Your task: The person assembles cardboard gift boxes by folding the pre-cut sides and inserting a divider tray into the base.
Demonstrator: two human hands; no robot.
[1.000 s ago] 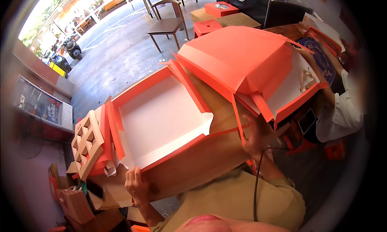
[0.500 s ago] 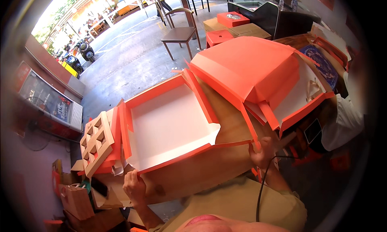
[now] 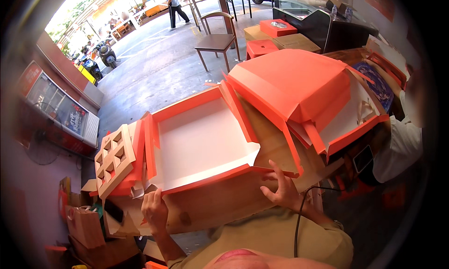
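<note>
An orange-red cardboard box with a white inside lies on the wooden table in front of me, its side walls folded up. My left hand is closed at its near left corner, fingers bent over the edge. My right hand is open, thumb and fingers apart, just in front of the near right corner. Beside it a narrow orange-red strip runs along the far right of the table. Whether any fingertip of this hand touches the card is hard to tell.
To the left lies a tan card insert with square holes, on orange-red card. A large orange-red box rises at the right, near another person's white sleeve. A dark phone sits at the table's left end. A black cable crosses my right forearm.
My right hand has come off the strip's near end, moved left and opened. My left hand stays at the near left corner. A walking person has come into view far off.
</note>
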